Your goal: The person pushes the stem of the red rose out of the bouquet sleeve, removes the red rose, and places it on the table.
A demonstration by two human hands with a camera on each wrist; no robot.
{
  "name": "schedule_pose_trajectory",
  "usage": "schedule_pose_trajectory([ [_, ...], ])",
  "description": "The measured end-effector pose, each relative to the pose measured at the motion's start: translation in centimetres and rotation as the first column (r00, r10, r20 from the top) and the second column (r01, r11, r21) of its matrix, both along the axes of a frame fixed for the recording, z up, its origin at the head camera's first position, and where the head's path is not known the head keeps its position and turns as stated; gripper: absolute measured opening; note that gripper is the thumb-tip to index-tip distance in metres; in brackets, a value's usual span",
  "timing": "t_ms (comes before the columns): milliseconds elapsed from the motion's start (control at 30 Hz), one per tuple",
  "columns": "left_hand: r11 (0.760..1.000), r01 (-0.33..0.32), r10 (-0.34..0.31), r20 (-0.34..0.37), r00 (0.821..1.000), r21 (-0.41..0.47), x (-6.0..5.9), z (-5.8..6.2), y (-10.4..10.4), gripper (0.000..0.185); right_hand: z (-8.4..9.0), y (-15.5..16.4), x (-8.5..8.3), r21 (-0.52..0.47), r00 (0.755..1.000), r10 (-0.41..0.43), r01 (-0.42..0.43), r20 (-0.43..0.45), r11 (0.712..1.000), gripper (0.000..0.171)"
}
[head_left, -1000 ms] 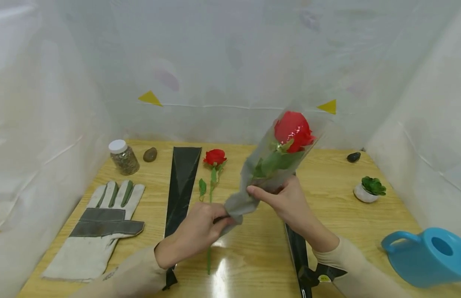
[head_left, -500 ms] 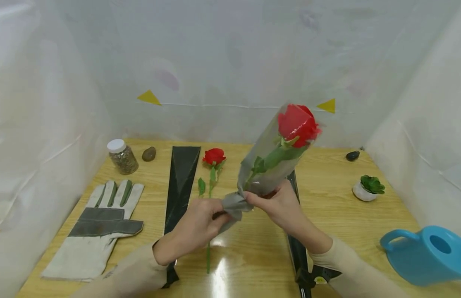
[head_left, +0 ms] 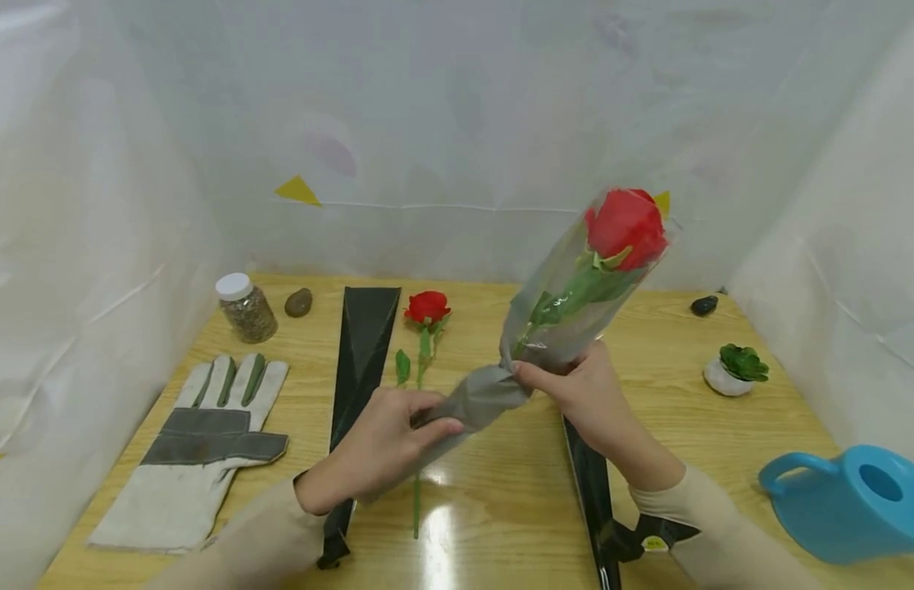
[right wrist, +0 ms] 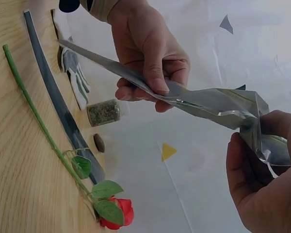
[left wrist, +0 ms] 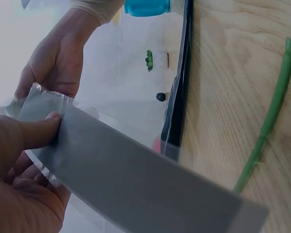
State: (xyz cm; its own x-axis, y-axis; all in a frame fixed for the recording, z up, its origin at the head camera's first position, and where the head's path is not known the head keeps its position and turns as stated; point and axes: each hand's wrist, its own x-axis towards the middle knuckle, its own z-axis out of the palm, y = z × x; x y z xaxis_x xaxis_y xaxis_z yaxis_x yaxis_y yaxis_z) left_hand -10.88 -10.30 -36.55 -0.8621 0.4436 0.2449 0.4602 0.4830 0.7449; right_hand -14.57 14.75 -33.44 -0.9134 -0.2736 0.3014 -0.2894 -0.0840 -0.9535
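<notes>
The wrapped rose (head_left: 625,229) stands tilted toward the upper right of the head view, above the table (head_left: 501,459). If the twist at the sleeve's (head_left: 493,389) neck goes too tight, the thin film could tear or the stem inside could kink; a loose pinch could let the flower slide out. The left hand (head_left: 386,438) pinches the sleeve's narrow tail, thumb on top. The right hand (head_left: 585,385) closes its fingers round the neck just below the leaves.

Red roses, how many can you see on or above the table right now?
2. One red rose sits inside the clear sleeve held up by both hands; the other rose lies bare on the table, beside the flat black sleeve. None seems hidden.
</notes>
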Motion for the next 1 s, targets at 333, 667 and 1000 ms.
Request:
schedule_pose_trajectory([
  [333, 0.994, 0.110, -0.106, 0.158, 0.982, -0.015, -0.1, -0.9, -0.7, 0.037, 0.4, 0.4, 0.0, -0.081, 0.999, -0.005, 0.009, 0.048, 0.997, 0.038],
  [667, 0.959, 0.134, -0.203, 0.272, 0.941, 0.251, -0.2, 0.0, 1.1, 0.017, 0.0, 0.1, 0.1, -0.082, 0.999, -0.039, 0.038, -0.021, 0.996, 0.038],
  [1000, 0.969, 0.120, -0.171, 0.231, 0.958, 0.217, -0.1, 0.4, 1.3, 0.015, 1.0, 0.3, -0.3, -0.343, 0.997, 0.044, -0.022, 0.058, 0.939, 0.044],
])
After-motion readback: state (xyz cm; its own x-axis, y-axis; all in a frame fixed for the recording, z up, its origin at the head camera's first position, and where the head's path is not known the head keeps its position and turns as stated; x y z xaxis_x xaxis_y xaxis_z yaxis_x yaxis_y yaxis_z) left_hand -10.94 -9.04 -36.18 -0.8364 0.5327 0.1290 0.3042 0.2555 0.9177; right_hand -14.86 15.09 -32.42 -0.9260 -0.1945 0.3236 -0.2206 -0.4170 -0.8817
